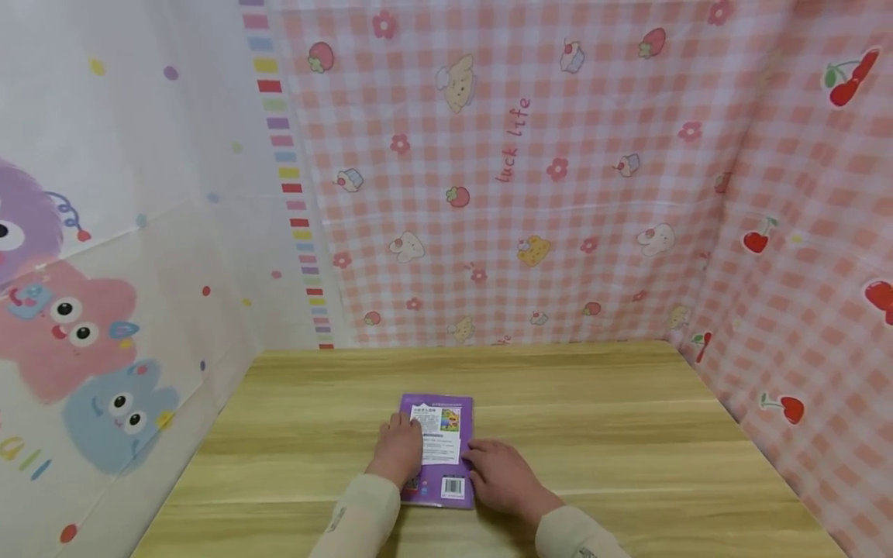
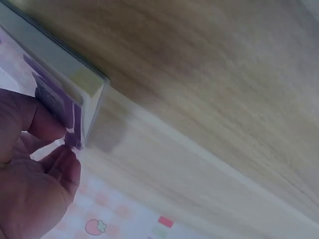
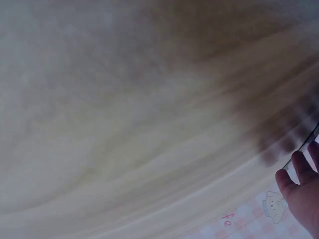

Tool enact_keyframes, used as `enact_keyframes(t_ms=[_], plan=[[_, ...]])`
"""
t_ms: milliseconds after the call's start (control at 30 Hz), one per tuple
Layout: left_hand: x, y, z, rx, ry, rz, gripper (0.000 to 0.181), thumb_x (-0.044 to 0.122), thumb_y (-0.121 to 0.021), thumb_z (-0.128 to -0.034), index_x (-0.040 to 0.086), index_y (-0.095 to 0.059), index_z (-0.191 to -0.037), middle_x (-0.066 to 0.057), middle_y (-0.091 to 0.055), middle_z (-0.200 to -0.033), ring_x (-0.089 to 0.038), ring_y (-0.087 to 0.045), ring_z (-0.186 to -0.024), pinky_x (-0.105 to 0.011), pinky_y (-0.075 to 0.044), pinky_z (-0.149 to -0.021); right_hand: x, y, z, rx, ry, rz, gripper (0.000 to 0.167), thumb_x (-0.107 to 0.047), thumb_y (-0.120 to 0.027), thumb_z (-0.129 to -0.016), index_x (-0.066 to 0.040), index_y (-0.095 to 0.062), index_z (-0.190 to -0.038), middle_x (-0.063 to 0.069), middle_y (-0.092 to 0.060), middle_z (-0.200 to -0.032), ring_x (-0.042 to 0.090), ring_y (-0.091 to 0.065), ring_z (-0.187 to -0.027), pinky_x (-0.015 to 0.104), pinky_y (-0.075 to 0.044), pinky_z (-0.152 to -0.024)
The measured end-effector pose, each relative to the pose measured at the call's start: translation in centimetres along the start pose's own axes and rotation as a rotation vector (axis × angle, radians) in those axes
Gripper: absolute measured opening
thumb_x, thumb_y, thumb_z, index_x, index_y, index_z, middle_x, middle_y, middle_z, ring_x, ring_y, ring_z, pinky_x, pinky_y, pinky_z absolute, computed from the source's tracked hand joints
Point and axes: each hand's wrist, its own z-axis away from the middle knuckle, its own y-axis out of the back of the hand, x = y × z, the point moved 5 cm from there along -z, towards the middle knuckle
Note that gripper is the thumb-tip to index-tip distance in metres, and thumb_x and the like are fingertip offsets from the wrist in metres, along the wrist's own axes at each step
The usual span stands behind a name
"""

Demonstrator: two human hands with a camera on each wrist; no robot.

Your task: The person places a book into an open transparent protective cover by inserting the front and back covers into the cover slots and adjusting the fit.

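Note:
A thick purple book [image 1: 446,473] lies back cover up on the wooden table, with white text panels, a small colour picture and a barcode. Its pale side and a shiny, see-through edge show in the left wrist view, at the corner of the book [image 2: 75,79]. My left hand [image 1: 399,449] lies over the book's left side, thumb and fingertips pinching at its edge; whether they grip cover or clear film is hard to tell. At the right edge, my right hand [image 1: 504,474] rests on the table side with fairly straight fingertips touching the book.
The wood-grain table [image 1: 614,434] reaches back to a pink checked cloth [image 1: 530,194] hung behind it. A white cloth with cartoon figures [image 1: 84,325] hangs at the left, and a checked cloth with cherries [image 1: 802,325] at the right.

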Motion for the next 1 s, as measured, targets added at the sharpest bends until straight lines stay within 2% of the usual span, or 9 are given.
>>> enact_keyframes(t_ms=[133,300,367,500,600,667,767,833,1000], plan=[[-0.2,-0.1,0.0,0.047,0.003,0.062,0.024,-0.002,-0.063,-0.0828,-0.007,-0.063,-0.107,-0.022,-0.054,-0.104,-0.037,-0.054,-0.101,-0.050,-0.050,-0.086,0.3,0.3,0.2,0.045,0.005,-0.032,0.030,-0.010,-0.056,-0.094,-0.001,-0.069,-0.120,0.017,-0.064,-0.127,0.033,-0.061,-0.116,0.049,-0.047,-0.098],[-0.1,-0.2,-0.2,0.044,0.030,0.168,0.032,-0.002,-0.070,-0.0727,-0.006,-0.064,-0.104,-0.022,-0.054,-0.104,-0.037,-0.054,-0.100,-0.052,-0.052,-0.081,1.1,0.7,0.3,0.091,-0.047,-0.076,0.026,-0.010,-0.054,-0.096,-0.002,-0.071,-0.115,0.017,-0.067,-0.122,0.034,-0.062,-0.115,0.052,-0.047,-0.097],[0.1,-0.1,-0.3,0.042,0.029,0.177,0.033,-0.001,-0.069,-0.0733,-0.005,-0.065,-0.105,-0.021,-0.054,-0.103,-0.035,-0.053,-0.100,-0.051,-0.053,-0.081,1.5,0.7,0.4,0.094,-0.074,-0.070,0.026,-0.011,-0.055,-0.095,-0.003,-0.071,-0.115,0.018,-0.067,-0.121,0.035,-0.062,-0.115,0.053,-0.047,-0.096],[1.2,0.5,-0.5,0.074,-0.013,0.160,0.031,0.000,-0.067,-0.0752,-0.004,-0.067,-0.106,-0.018,-0.055,-0.101,-0.032,-0.054,-0.098,-0.048,-0.052,-0.083,2.1,1.0,0.4,0.103,-0.149,-0.024,0.027,-0.015,-0.058,-0.093,-0.002,-0.071,-0.114,0.019,-0.066,-0.120,0.036,-0.062,-0.112,0.053,-0.049,-0.093],[2.3,1.0,-0.5,0.086,-0.036,0.139,0.030,0.005,-0.068,-0.0781,-0.003,-0.068,-0.107,-0.017,-0.055,-0.102,-0.032,-0.055,-0.098,-0.047,-0.051,-0.086,2.6,1.3,0.5,0.120,-0.227,0.011,0.027,-0.019,-0.062,-0.092,-0.003,-0.071,-0.111,0.017,-0.067,-0.115,0.036,-0.064,-0.106,0.053,-0.051,-0.088],[3.0,1.3,-0.5,0.077,-0.031,0.131,0.029,0.011,-0.070,-0.0807,-0.003,-0.068,-0.107,-0.018,-0.056,-0.104,-0.032,-0.055,-0.099,-0.048,-0.051,-0.084,2.8,1.5,0.6,0.138,-0.271,0.028,0.025,-0.020,-0.064,-0.090,-0.003,-0.072,-0.108,0.015,-0.068,-0.110,0.035,-0.065,-0.101,0.052,-0.052,-0.084],[3.9,1.4,-0.3,0.035,0.015,0.146,0.038,0.024,-0.074,-0.0844,-0.003,-0.066,-0.110,-0.021,-0.055,-0.109,-0.035,-0.054,-0.104,-0.051,-0.053,-0.080,3.0,2.1,0.7,0.164,-0.321,0.042,0.023,-0.019,-0.065,-0.088,-0.004,-0.073,-0.103,0.013,-0.069,-0.101,0.034,-0.066,-0.091,0.050,-0.054,-0.075],[4.3,1.2,-0.1,-0.003,0.066,0.180,0.050,0.033,-0.076,-0.0846,-0.004,-0.064,-0.115,-0.023,-0.053,-0.111,-0.037,-0.053,-0.107,-0.053,-0.054,-0.079,3.1,2.3,0.8,0.171,-0.345,0.056,0.022,-0.018,-0.066,-0.088,-0.004,-0.073,-0.101,0.013,-0.069,-0.097,0.033,-0.066,-0.087,0.049,-0.054,-0.072],[4.8,0.2,0.2,-0.055,0.176,0.221,0.075,0.054,-0.076,-0.0801,-0.004,-0.060,-0.124,-0.026,-0.049,-0.114,-0.040,-0.050,-0.111,-0.056,-0.053,-0.078,3.8,2.7,1.1,0.167,-0.392,0.082,0.021,-0.019,-0.066,-0.088,-0.005,-0.074,-0.101,0.012,-0.068,-0.094,0.033,-0.067,-0.085,0.049,-0.054,-0.070]])
